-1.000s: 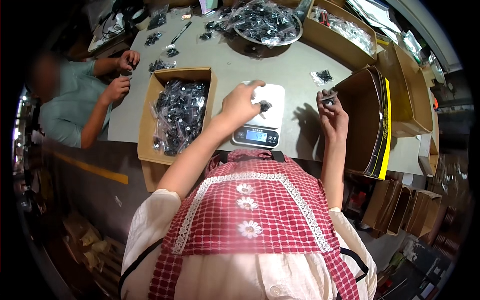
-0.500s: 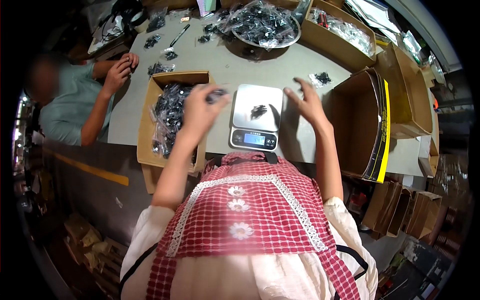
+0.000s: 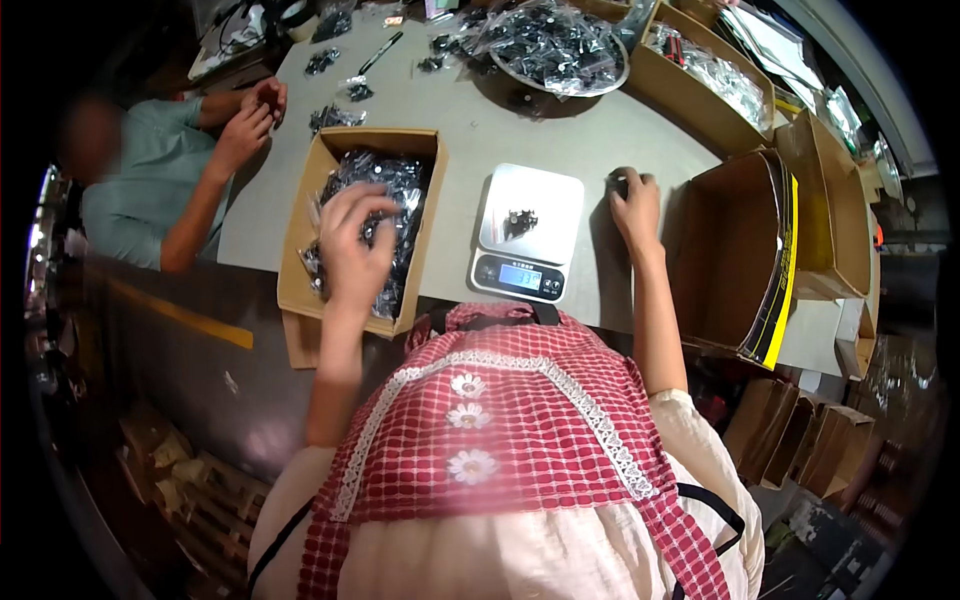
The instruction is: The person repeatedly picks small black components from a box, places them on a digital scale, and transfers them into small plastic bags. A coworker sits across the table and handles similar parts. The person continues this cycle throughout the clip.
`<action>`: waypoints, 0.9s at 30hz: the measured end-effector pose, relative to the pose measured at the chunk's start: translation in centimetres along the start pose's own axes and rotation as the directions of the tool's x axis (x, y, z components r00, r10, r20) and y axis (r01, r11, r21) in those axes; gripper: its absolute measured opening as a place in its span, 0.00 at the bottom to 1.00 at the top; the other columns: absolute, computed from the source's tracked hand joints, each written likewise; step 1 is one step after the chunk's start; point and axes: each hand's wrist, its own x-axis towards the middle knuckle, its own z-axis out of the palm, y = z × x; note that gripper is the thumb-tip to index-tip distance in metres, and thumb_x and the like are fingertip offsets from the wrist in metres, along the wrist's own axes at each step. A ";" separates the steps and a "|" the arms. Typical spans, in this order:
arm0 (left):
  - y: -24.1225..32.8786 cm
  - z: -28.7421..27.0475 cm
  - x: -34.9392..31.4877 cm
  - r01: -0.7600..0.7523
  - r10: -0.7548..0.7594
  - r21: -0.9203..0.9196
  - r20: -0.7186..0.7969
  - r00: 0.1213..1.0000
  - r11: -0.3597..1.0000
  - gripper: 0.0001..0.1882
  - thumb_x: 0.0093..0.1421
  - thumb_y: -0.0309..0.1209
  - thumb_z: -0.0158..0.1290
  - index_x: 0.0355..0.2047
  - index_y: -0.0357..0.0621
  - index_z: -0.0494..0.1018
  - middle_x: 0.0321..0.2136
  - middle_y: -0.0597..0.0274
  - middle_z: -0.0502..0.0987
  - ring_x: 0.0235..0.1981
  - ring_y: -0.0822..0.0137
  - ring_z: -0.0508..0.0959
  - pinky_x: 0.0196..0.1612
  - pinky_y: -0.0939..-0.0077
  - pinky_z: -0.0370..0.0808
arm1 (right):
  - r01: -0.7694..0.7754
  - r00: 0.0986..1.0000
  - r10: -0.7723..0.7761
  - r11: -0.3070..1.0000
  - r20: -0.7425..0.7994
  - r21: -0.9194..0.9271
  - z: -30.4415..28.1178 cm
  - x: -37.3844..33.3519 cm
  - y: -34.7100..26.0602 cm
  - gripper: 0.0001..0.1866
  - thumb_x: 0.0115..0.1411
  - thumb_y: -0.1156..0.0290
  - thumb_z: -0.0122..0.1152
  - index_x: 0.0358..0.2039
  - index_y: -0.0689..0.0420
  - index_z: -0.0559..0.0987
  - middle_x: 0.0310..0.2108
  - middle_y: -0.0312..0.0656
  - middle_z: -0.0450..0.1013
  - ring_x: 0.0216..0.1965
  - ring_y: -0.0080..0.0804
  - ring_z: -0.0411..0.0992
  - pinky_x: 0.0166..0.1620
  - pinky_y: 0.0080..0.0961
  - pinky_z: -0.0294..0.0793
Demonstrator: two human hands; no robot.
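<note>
My left hand (image 3: 352,235) hovers over a cardboard box (image 3: 437,190) of small clear bags with black parts (image 3: 385,170). Its fingers are curved and the thumb stands apart, with nothing visible between them. My right hand (image 3: 636,205) rests on the table right of the scale, fingers closed round a small bag of black parts (image 3: 622,184) that shows dark at the fingertips. Between my hands stands a digital scale (image 3: 560,195) with a steel plate and a lit blue display. On its plate lies a little cluster of black parts (image 3: 520,222).
A round tray (image 3: 622,80) heaped with bagged black parts stands at the back. Cardboard boxes (image 3: 725,255) line the right side, one holding clear bags (image 3: 715,75). A co-worker (image 3: 150,185) sits at the left, hands together. A pen (image 3: 380,52) and small bags lie at back left.
My left hand has gone from beside the scale, with a dark bag in it, to over the box, without the bag. My right hand has closed on the small bag on the table.
</note>
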 end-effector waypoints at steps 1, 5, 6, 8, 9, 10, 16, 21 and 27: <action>0.8 1.2 0.5 -0.017 0.017 -0.024 0.014 1.000 1.000 0.06 0.52 0.22 0.56 0.32 0.43 0.79 0.44 0.54 0.80 0.54 0.49 0.75 0.59 0.55 0.70 | -0.057 0.996 0.046 0.987 0.076 0.152 -0.5 -0.7 -1.0 0.19 0.55 0.68 0.64 0.49 0.51 0.82 0.44 0.56 0.75 0.48 0.55 0.74 0.50 0.43 0.75; 3.0 7.0 1.6 -0.155 0.160 -0.039 0.210 0.965 0.987 0.14 0.56 0.26 0.58 0.43 0.44 0.77 0.48 0.53 0.77 0.55 0.49 0.73 0.59 0.57 0.70 | -0.395 0.918 0.265 0.652 0.294 0.647 -2.1 -2.0 -1.3 0.19 0.54 0.72 0.69 0.47 0.61 0.81 0.36 0.42 0.78 0.31 0.28 0.74 0.36 0.26 0.74; 3.6 8.4 1.6 -0.158 0.165 -0.047 0.267 0.949 0.986 0.17 0.56 0.27 0.59 0.47 0.43 0.76 0.49 0.51 0.76 0.56 0.49 0.72 0.60 0.56 0.70 | -0.374 0.927 0.271 0.665 0.258 0.646 -3.7 -2.5 -2.9 0.20 0.54 0.72 0.71 0.47 0.63 0.80 0.34 0.37 0.77 0.28 0.19 0.69 0.31 0.18 0.70; 4.8 10.7 1.8 -0.175 0.186 -0.065 0.383 0.905 0.982 0.22 0.57 0.28 0.60 0.53 0.41 0.73 0.52 0.48 0.74 0.58 0.48 0.71 0.62 0.55 0.68 | -0.374 0.927 0.228 0.613 0.298 0.696 -5.6 -2.9 -4.4 0.21 0.55 0.72 0.71 0.49 0.62 0.79 0.34 0.37 0.77 0.28 0.20 0.70 0.31 0.19 0.70; 5.0 11.7 1.8 -0.191 0.196 -0.056 0.437 0.878 0.980 0.24 0.57 0.29 0.60 0.54 0.40 0.72 0.53 0.46 0.73 0.58 0.48 0.70 0.63 0.54 0.67 | -0.376 0.926 0.210 0.584 0.314 0.719 -6.7 -3.2 -5.1 0.21 0.55 0.72 0.71 0.50 0.61 0.79 0.34 0.37 0.77 0.28 0.21 0.70 0.30 0.19 0.70; 5.2 12.5 1.7 -0.207 0.201 -0.044 0.490 0.848 0.977 0.26 0.57 0.30 0.61 0.55 0.39 0.71 0.53 0.45 0.73 0.59 0.47 0.70 0.63 0.54 0.67 | -0.360 0.928 0.144 0.588 0.344 0.724 -7.8 -3.4 -6.3 0.22 0.56 0.72 0.71 0.52 0.60 0.78 0.35 0.38 0.77 0.28 0.20 0.70 0.29 0.18 0.69; 4.3 12.0 2.6 -0.186 0.099 0.075 0.628 0.772 0.980 0.20 0.54 0.29 0.57 0.48 0.41 0.76 0.43 0.47 0.78 0.50 0.47 0.76 0.56 0.58 0.73 | -0.030 0.953 -0.101 0.907 0.286 0.421 -5.6 -1.2 -6.8 0.26 0.66 0.58 0.64 0.59 0.60 0.76 0.54 0.50 0.75 0.53 0.41 0.76 0.56 0.34 0.73; 2.3 4.2 2.1 -0.078 0.074 0.019 0.162 0.984 0.997 0.19 0.52 0.27 0.55 0.46 0.46 0.77 0.39 0.52 0.78 0.44 0.47 0.77 0.50 0.55 0.76 | 0.355 0.910 -0.407 0.863 0.078 0.360 0.9 4.8 -10.9 0.21 0.66 0.62 0.62 0.56 0.56 0.78 0.59 0.54 0.71 0.58 0.52 0.72 0.58 0.39 0.72; -0.9 -2.5 -2.0 0.056 -0.065 0.197 0.043 0.997 0.979 0.23 0.49 0.26 0.56 0.48 0.47 0.78 0.51 0.50 0.73 0.53 0.44 0.72 0.58 0.53 0.69 | 0.549 0.813 -0.530 0.836 0.241 -0.012 12.2 13.2 -20.4 0.37 0.59 0.52 0.65 0.66 0.52 0.67 0.72 0.67 0.49 0.70 0.75 0.50 0.68 0.70 0.51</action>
